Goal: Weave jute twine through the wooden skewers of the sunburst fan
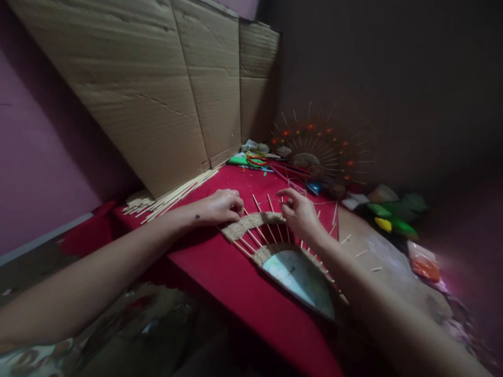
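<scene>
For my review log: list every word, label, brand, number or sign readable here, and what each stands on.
No text can be read in this picture.
The brown corrugated cardboard sheet shows creases, no legible print.
The pale half-round panel has faint markings, too blurred to tell.

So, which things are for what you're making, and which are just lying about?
Seemingly in use:
- woven fan with sticks
- thin string

Seemingly just about:
- loose sticks, maybe spares
- standing cardboard
- flowered fan behind
- yellow packet
</scene>
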`<state>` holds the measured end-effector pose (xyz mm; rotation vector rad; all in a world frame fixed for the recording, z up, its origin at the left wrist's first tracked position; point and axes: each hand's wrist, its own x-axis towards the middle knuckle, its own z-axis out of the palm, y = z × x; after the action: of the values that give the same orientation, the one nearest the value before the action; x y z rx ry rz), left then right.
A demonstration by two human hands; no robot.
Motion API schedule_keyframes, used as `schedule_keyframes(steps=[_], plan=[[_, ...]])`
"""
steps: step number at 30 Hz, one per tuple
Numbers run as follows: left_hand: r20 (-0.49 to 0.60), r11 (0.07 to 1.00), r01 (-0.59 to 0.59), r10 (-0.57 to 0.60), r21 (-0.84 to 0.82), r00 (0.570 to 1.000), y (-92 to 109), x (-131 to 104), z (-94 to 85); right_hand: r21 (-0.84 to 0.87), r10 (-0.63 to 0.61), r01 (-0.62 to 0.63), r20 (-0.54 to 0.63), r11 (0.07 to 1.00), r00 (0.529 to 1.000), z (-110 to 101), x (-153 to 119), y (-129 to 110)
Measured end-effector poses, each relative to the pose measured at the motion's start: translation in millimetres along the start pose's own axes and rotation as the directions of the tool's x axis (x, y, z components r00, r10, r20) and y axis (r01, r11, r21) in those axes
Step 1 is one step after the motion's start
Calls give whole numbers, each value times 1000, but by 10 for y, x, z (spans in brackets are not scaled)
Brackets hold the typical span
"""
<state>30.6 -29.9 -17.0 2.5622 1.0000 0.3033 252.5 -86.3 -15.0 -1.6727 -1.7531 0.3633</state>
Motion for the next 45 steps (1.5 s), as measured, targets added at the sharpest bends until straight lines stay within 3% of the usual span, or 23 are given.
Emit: schedule_keyframes(steps=[3, 8, 15, 23, 26, 32, 36, 41, 45], plan=[[21, 1000, -2, 2, -4, 1000, 20, -33, 32, 32, -11, 8, 81, 999, 997, 107, -5, -34], [-56, 995, -59, 64, 81, 996, -46, -123, 108, 38, -31, 26, 138, 999, 990, 256, 20, -92], [-74, 990, 100, -93, 101, 993, -144, -225, 154, 11, -77, 76, 179, 997, 981, 376, 8, -165], [-159, 976, 152, -127, 156, 979, -38, -189, 305, 18, -120, 119, 171, 993, 978, 431, -17, -99], [-162, 984, 164, -152, 64, 975, -18, -177, 282, 22, -107, 105, 170, 994, 980, 432, -13, -78], [-65, 961, 234, -245, -145, 967, -20, -184, 138, 51, -105, 98, 152, 994, 983, 442, -16, -45], [-63, 963, 168, -185, -210, 981, -56, -199, 133, 73, -115, 105, 153, 992, 981, 442, -21, -43], [-35, 964, 179, -189, -196, 981, -78, -213, 153, 51, -161, 155, 181, 987, 970, 412, -44, -77], [-76, 994, 24, -32, -111, 997, -88, -240, 196, -42, -237, 257, 263, 966, 935, 387, -80, -105]])
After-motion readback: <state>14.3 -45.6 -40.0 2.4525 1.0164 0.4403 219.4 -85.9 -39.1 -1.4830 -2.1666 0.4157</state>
